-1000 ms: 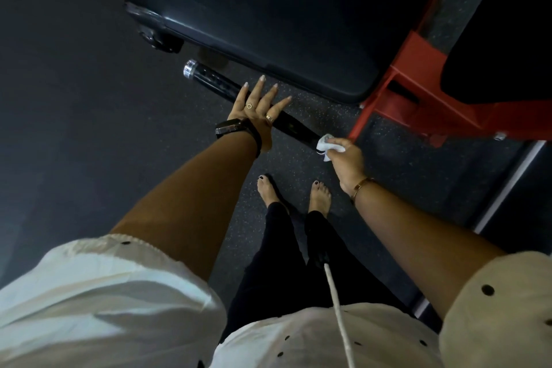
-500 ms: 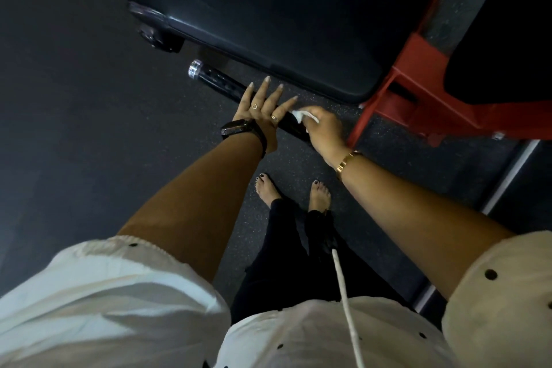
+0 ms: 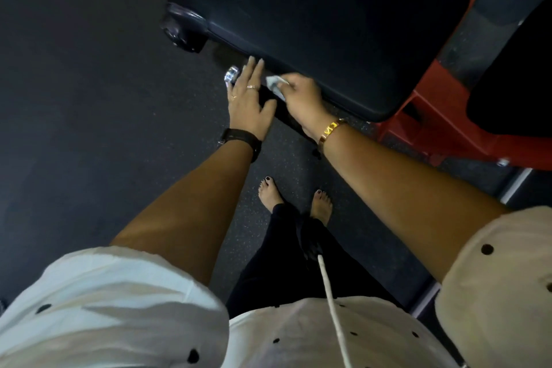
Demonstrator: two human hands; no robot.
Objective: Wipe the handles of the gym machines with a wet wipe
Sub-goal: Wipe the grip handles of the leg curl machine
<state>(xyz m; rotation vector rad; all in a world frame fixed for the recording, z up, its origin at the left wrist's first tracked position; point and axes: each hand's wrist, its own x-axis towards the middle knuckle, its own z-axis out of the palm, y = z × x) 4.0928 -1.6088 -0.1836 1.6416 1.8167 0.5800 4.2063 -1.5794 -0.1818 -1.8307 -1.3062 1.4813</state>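
A black machine handle (image 3: 270,100) with a chrome end cap (image 3: 231,73) runs diagonally below the dark seat pad. My left hand (image 3: 249,101) rests flat on the handle near the cap, fingers straight. My right hand (image 3: 300,95) grips a white wet wipe (image 3: 274,85) and presses it on the handle just right of my left hand. Both hands hide most of the handle.
A large black padded seat (image 3: 328,9) fills the upper middle. A red machine frame (image 3: 433,116) stands at the right, with a pale metal rail (image 3: 516,184) on the floor. Dark rubber flooring (image 3: 89,98) lies to the left. My bare feet (image 3: 295,197) stand below the handle.
My right hand has slid the wipe up along the handle toward the chrome cap. My left hand has shifted up to the cap end.
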